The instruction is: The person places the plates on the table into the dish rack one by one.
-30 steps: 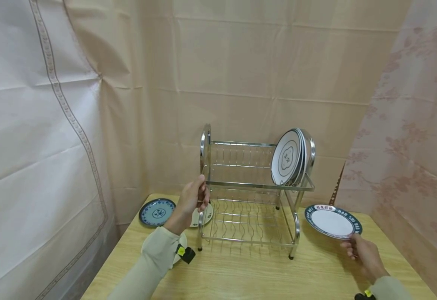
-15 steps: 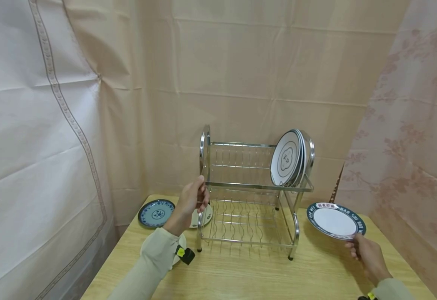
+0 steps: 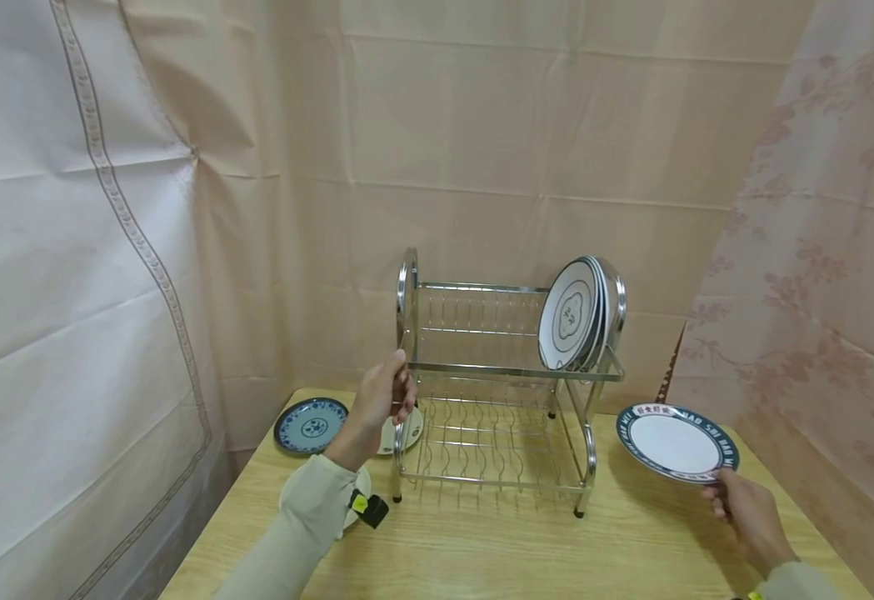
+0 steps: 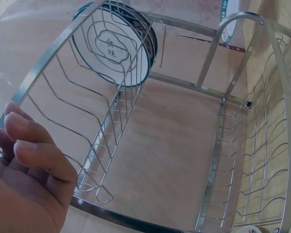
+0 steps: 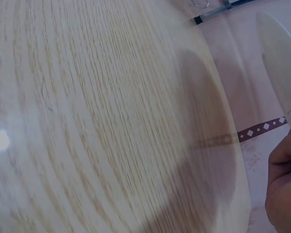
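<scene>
My right hand (image 3: 753, 510) pinches a white plate (image 3: 675, 443) with a dark green lettered rim by its near right edge. The plate is tilted above the table's right side; in the right wrist view its pale underside (image 5: 283, 60) shows. At the upper left corner of the two-tier metal dish rack (image 3: 504, 371), my left hand (image 3: 377, 407) grips the frame, its fingers curled at the rail in the left wrist view. Several white plates (image 3: 567, 317) with dark rims lean together at the right end of the upper tier. No dishes stand on the lower tier's wires.
A blue patterned plate (image 3: 313, 426) lies on the wooden table (image 3: 481, 554) at the back left. Two pale dishes sit near it: one (image 3: 414, 429) behind my left hand, one (image 3: 362, 492) mostly under my left sleeve. Beige curtains (image 3: 474, 125) hang around the table.
My right hand has carried the green-rimmed plate slightly to the right. The left hand keeps its place on the rack, and the plates on the upper tier have not moved.
</scene>
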{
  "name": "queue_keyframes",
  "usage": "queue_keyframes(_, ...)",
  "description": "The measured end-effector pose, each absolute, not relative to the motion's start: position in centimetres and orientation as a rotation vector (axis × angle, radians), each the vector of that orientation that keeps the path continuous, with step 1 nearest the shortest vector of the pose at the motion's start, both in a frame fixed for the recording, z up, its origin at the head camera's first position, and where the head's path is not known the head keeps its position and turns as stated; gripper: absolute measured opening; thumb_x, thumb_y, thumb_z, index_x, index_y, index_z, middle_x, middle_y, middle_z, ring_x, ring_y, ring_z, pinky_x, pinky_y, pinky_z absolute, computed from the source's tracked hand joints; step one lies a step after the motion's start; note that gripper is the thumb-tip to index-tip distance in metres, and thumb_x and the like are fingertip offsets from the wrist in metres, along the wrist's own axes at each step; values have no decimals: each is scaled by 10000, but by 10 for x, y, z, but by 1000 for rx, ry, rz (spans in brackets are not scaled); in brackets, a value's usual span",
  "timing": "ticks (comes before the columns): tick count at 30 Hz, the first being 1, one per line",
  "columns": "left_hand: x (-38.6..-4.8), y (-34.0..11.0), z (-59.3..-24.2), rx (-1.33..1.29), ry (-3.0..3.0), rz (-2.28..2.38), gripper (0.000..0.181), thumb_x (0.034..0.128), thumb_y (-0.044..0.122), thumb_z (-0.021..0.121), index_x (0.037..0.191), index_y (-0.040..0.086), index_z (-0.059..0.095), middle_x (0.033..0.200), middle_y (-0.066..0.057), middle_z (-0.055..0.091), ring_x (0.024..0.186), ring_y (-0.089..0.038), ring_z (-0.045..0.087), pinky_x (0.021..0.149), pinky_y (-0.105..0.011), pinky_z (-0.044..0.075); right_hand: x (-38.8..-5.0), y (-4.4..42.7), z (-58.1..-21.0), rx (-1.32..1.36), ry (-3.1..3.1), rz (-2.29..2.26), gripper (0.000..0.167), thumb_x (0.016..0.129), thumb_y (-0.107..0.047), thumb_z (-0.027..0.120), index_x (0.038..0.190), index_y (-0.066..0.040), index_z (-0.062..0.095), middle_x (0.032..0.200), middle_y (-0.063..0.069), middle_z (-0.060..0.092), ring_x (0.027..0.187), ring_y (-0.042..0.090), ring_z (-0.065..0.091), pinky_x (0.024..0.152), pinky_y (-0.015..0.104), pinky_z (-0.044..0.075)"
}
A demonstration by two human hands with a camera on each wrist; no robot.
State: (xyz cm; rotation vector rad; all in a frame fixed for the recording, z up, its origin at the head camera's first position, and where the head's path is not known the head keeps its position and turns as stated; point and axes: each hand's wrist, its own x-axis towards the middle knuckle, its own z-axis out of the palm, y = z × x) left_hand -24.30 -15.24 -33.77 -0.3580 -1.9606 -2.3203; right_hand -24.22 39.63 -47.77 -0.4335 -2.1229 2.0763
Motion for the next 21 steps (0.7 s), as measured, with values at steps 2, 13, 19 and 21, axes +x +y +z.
queue_keyframes(2, -243, -152, -338, -359, -1962, -2320, 462, 1081, 462, 429, 789, 104, 446, 617, -24, 525, 449, -126, 419, 434, -230, 330, -241, 397, -476, -427, -2115, 2075, 370, 1062, -188, 459, 775, -116, 680, 664, -50, 635, 539, 46, 511, 466, 199, 450)
queue_keyframes(13, -242, -152, -337, -349, -1960, -2333, 446, 1082, 452, 434, 793, 112, 445, 621, -30, 523, 448, -118, 418, 437, -225, 330, -237, 391, -460, -350, -2105, 2103, 371, 1070, -174, 459, 778, -94, 674, 668, -45, 615, 528, 51, 499, 457, 201, 443)
queue_keyframes(19, -243, -152, -338, -359, -1961, -2327, 465, 1078, 478, 439, 792, 112, 442, 628, -42, 522, 457, -121, 414, 446, -228, 335, -235, 387, -453, -308, -2081, 2126, 383, 1070, -165, 465, 755, -97, 673, 661, -50, 609, 521, 46, 501, 451, 196, 438)
queue_keyframes(21, -243, -153, -338, -365, -1963, -2323, 475, 1079, 487, 436, 792, 108, 440, 630, -44, 522, 459, -124, 416, 448, -230, 341, -234, 386, -451, -276, -2071, 2136, 392, 1071, -161, 466, 746, -103, 677, 658, -51, 609, 520, 40, 500, 451, 190, 435)
